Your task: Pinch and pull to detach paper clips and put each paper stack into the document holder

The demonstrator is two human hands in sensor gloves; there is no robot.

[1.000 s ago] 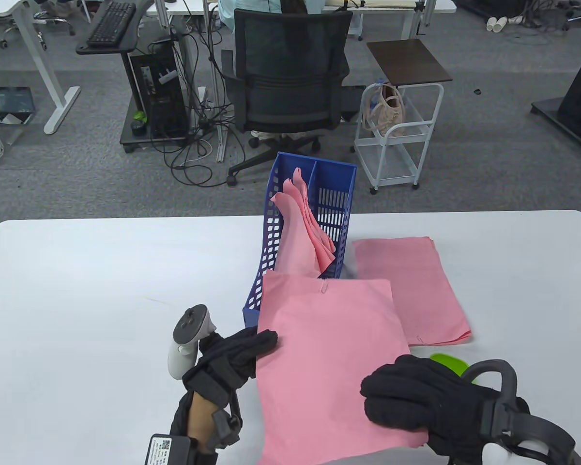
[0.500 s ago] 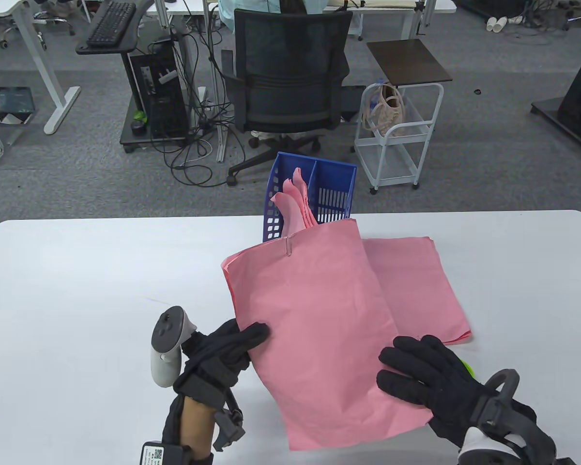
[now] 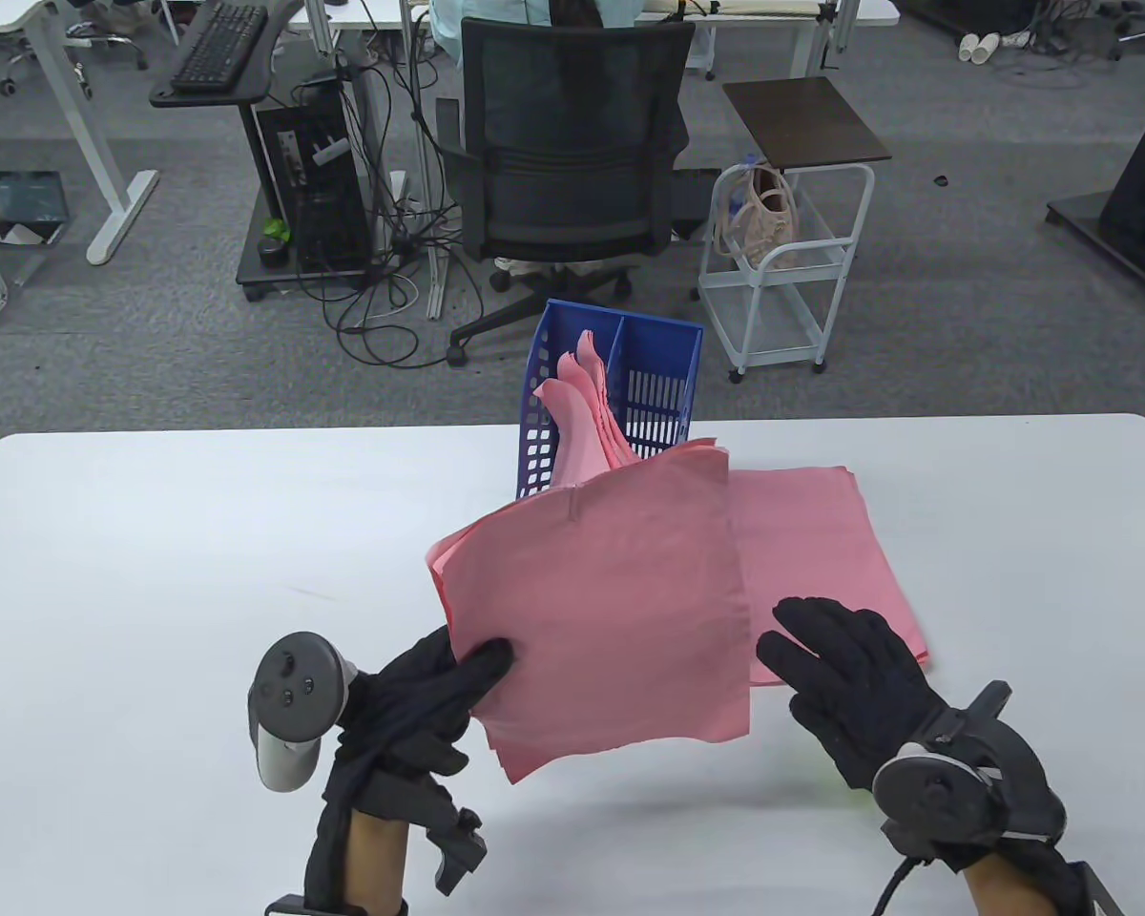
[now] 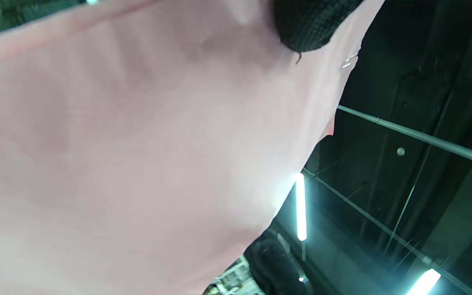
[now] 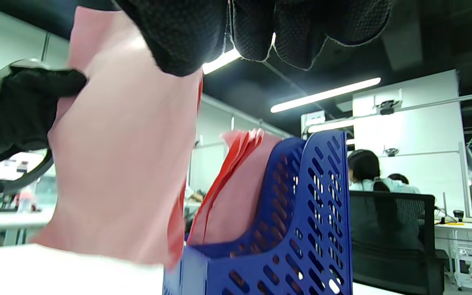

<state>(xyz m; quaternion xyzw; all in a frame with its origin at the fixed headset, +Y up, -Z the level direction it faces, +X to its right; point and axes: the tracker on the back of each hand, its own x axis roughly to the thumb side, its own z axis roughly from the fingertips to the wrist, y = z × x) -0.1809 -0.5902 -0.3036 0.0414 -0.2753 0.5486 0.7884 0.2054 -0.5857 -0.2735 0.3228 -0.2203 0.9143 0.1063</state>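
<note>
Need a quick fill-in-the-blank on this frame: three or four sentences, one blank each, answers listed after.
1. The lifted pink stack is gripped at its edge by the ___ hand.
2. The right hand has its fingers spread and holds ___.
3. A paper clip sits on the held stack's ___ edge.
4. The blue document holder holds pink sheets in its ___ compartment.

Answers: left; nothing; far; left

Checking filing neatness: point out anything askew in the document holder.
The pink sheets in the blue document holder sit crooked: they lean and fan apart, tops curling over, all in its left compartment. The right compartment looks empty from the table view.
</note>
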